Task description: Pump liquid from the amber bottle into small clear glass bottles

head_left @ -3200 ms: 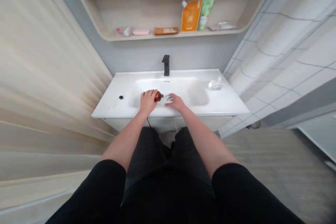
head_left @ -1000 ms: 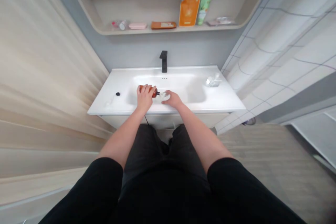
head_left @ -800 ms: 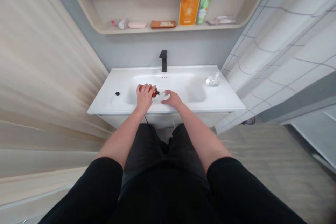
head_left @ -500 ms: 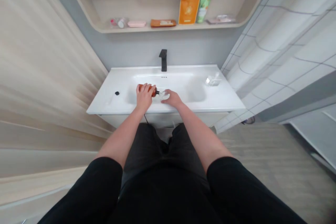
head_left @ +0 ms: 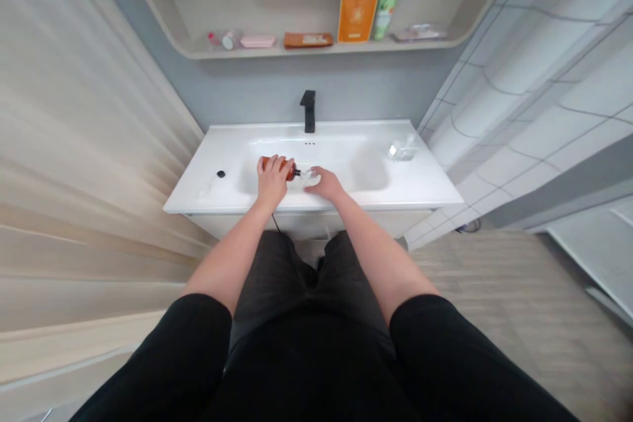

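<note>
Tipped over since the earlier frames, an amber bottle (head_left: pixel 270 161) now lies nearly level, clamped in the left hand (head_left: pixel 271 183) above a white washbasin (head_left: pixel 316 128). Its black nozzle (head_left: pixel 297 174) sits just beside a small clear vessel (head_left: pixel 311 176), touched by the right hand (head_left: pixel 326 185), grip unclear; any transfer is too small to tell.

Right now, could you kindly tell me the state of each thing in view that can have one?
Left hand: closed around the amber bottle.
Amber bottle: tilted, black neck toward the clear glass piece.
Right hand: fingers against the clear glass piece.
Black faucet: no water visible.
</note>
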Tool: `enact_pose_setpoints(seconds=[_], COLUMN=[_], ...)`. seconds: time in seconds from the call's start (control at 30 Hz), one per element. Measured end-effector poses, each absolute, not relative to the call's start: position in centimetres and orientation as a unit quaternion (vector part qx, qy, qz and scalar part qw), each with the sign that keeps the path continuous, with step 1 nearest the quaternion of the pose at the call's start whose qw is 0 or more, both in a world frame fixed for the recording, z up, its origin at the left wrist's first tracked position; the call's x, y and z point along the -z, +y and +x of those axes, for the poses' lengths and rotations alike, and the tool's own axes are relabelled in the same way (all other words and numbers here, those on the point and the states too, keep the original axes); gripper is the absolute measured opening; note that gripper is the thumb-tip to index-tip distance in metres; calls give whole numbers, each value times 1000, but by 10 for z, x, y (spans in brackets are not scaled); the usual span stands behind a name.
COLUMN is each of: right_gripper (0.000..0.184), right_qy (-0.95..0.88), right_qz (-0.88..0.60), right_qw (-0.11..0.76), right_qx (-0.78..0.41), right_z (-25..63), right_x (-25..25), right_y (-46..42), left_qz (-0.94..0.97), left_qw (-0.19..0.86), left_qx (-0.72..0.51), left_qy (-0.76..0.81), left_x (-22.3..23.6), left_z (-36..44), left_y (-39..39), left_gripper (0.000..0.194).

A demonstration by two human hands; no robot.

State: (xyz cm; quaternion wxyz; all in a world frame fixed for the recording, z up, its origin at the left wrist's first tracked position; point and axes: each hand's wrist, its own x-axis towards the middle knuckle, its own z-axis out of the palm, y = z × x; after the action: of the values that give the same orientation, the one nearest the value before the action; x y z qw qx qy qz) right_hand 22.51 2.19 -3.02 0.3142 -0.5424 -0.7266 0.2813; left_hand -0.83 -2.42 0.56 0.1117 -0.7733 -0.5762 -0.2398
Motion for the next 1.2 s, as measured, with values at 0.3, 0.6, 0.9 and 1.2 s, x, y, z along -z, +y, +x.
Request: enact_pose_setpoints(seconds=[0.3,0.6,0.9,1.2], right_gripper=[79,84,86,80], right_qy=[-724,-722,-720,-728], right_qz=[-543,-545,-551,-547], right_qw=[320,319,311,308], right_qx=[-279,-283,-284,-275], right_z=[224,224,224,224], right_x=[30,30,26,28], right_y=[22,22,20,20], left_qz=[-771,-768,-768,-768], left_qw=[105,102,82,81], left_qx=[245,244,249,246], left_qy=[-578,-583,-584,-585], left_x=[-5,-5,-9,-10], left_z=[-8,-8,-7,-6], left_y=[-24,-24,-27,-28], left_gripper=[65,64,65,64])
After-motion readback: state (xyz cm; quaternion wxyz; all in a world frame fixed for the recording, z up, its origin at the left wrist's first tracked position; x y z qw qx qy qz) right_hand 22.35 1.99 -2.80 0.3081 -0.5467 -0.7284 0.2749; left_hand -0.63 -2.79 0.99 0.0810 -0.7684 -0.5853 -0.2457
